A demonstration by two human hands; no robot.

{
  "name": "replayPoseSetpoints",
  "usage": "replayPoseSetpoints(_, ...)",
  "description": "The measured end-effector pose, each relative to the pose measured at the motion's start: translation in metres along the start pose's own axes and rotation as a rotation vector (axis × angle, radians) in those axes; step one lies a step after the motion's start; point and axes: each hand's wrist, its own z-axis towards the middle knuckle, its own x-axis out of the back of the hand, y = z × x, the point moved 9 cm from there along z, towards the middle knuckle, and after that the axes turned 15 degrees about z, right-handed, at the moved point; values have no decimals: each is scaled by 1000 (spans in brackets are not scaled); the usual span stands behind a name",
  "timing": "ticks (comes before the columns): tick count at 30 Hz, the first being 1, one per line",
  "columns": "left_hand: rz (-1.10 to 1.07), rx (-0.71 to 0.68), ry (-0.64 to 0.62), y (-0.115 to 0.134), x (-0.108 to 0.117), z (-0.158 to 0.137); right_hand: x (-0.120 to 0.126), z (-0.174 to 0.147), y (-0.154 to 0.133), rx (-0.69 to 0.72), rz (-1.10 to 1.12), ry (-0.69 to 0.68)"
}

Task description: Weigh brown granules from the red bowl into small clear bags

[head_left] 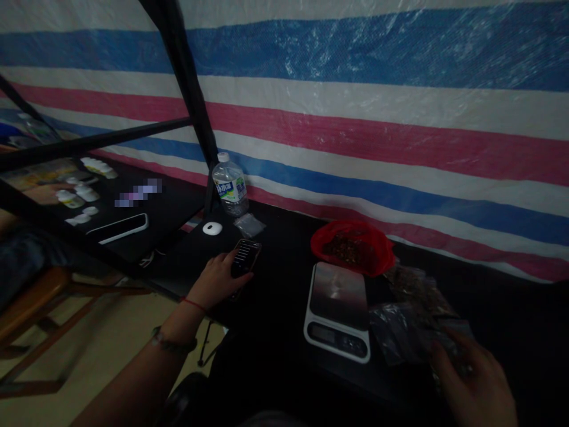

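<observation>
Left hand (217, 279) loosely closed around a dark phone (247, 256), screen lit; right hand (471, 373), hold uncertain, at crinkled transparent bags (395, 333).

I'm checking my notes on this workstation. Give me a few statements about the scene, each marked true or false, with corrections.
1. The left hand is on a smartphone with a lit screen. True.
2. The red plastic bag lies on the platform of the kitchen scale. False: the bag lies just beyond the scale.
3. The right hand is at the clear plastic bags to the right of the scale. True.
4. The plastic bottle lies on its side. False: it stands upright.
5. The left wrist is bare. False: it wears a red string and a beaded bracelet.
6. The red bag holds brown pieces. True.
</observation>
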Motion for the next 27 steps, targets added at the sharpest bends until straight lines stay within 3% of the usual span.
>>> replayPoseSetpoints(7,51,-1,10,0,-3,0,0,-2,0,-28,18,-16)
replayPoseSetpoints(14,1,-51,135,2,0,-10,5,-4,1,-58,-1,-5)
replayPoseSetpoints(27,-17,-193,84,13,-3,-25,1,-1,-7,-21,22,4)
